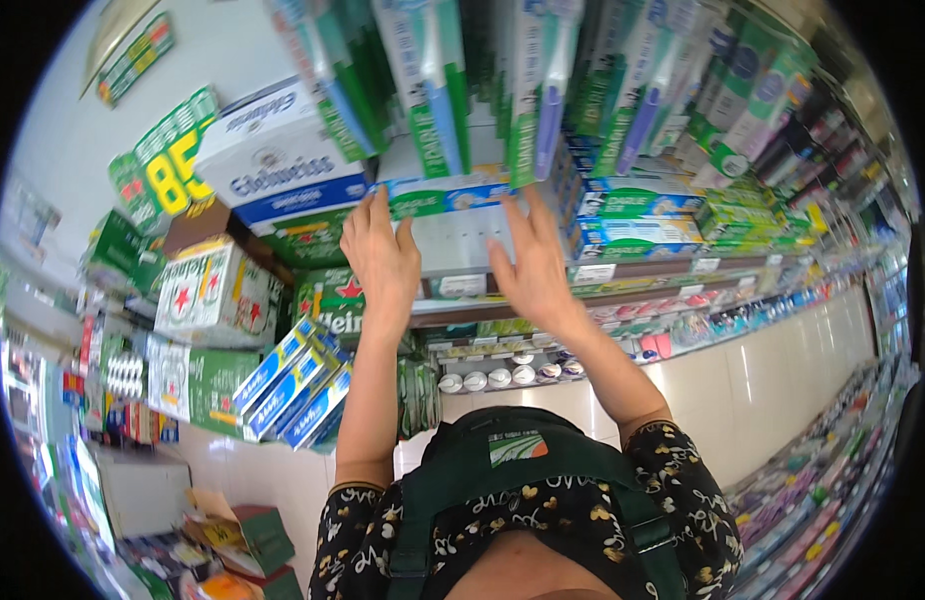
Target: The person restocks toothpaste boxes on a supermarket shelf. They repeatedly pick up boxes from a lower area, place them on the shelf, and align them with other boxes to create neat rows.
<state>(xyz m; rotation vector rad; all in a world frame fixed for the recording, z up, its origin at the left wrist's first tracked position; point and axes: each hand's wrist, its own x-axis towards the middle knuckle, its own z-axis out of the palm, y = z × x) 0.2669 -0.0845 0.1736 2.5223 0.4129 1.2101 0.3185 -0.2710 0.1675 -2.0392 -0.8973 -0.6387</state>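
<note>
A long blue-and-green toothpaste box (448, 197) lies across a pale metal shelf (458, 240), under hanging toothbrush packs (428, 75). My left hand (383, 255) is at the box's left end, fingers stretched forward and thumb apart. At the right end is my right hand (533, 260), its fingers spread and reaching up to the box edge. Both hands look to be touching the box, though the exact contact at the fingertips is hard to make out. Neither hand is wrapped round it.
More toothpaste boxes (638, 235) stand stacked to the right. Green and white drink cartons (218, 295) are piled on the left, with several blue-and-yellow boxes (295, 390) on top. Lower shelves hold round containers (498, 378). An opened carton (248, 540) is at the lower left.
</note>
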